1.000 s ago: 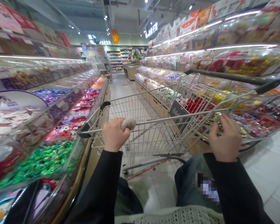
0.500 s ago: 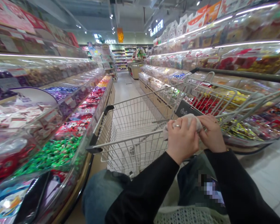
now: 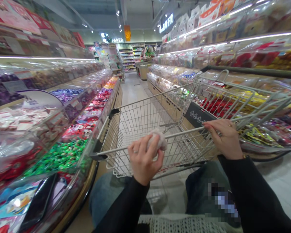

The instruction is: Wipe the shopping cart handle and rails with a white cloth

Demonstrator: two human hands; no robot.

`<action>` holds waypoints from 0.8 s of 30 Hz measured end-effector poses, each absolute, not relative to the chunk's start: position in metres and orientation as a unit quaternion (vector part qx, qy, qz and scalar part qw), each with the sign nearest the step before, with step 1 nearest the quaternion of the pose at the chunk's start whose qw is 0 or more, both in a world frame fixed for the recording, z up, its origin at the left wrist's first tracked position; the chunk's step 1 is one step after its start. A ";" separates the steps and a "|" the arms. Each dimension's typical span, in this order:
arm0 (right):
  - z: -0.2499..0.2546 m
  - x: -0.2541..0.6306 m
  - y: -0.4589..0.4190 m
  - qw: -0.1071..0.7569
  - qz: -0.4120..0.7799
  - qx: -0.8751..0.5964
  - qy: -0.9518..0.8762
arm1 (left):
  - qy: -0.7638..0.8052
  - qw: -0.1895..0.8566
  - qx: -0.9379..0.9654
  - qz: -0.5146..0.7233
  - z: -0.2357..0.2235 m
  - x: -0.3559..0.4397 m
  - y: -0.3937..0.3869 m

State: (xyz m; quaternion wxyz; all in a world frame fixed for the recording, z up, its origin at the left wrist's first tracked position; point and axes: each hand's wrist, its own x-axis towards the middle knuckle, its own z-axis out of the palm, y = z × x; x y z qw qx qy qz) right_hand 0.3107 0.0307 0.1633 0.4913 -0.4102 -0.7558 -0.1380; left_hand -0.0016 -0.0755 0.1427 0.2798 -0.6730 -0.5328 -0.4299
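Note:
A wire shopping cart stands in front of me in a store aisle. My left hand is closed round a crumpled pale cloth or tissue and presses it against the cart's near top rail. My right hand grips the same rail further right, just below the dark label plate. The cart's basket looks bare. Both my sleeves are black.
Clear-lidded bins of wrapped sweets line the left side, close to the cart. More candy bins and lit shelves run along the right. The tiled aisle floor runs ahead to distant shelves. A dark flat scoop or tray lies on the near left bin.
My left hand has slid the cloth leftward along the rail, away from my right hand. My right hand let go of the cloth and now grips the rail.

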 end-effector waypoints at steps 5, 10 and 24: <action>0.163 0.290 0.036 0.496 -0.147 -0.410 -0.751 | -0.625 0.325 -0.579 -0.409 0.132 -0.115 -0.090; 0.166 0.273 0.038 0.468 -0.143 -0.394 -0.779 | -0.656 0.289 -0.560 -0.416 0.131 -0.181 -0.083; 0.170 0.239 0.036 0.455 -0.131 -0.405 -0.782 | -0.578 0.216 -0.637 -0.463 0.156 -0.001 -0.025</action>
